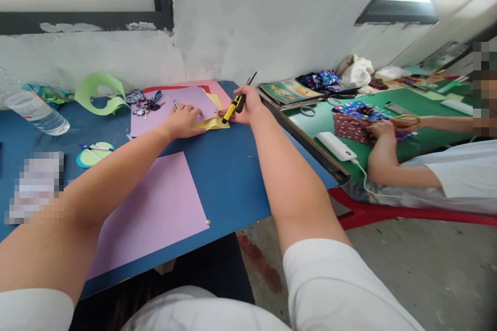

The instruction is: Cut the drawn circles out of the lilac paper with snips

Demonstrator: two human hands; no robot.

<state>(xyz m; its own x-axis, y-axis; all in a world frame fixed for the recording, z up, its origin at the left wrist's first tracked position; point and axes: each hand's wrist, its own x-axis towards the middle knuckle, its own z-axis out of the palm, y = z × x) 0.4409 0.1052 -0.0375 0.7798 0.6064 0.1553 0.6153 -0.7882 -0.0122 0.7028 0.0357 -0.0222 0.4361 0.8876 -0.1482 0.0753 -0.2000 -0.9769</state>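
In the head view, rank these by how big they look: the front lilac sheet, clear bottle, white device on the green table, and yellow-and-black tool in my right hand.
1. lilac sheet
2. clear bottle
Unranked below those: white device and yellow-and-black tool; they look too close to call.

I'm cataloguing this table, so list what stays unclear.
All in the head view:
Lower lilac paper sheet: left part, behind the left forearm.
Clear plastic bottle: top, cut off by the left edge.
Pale rectangular object: details, pixelated.
Yellow-and-black tool: type, partly covered by the right hand.
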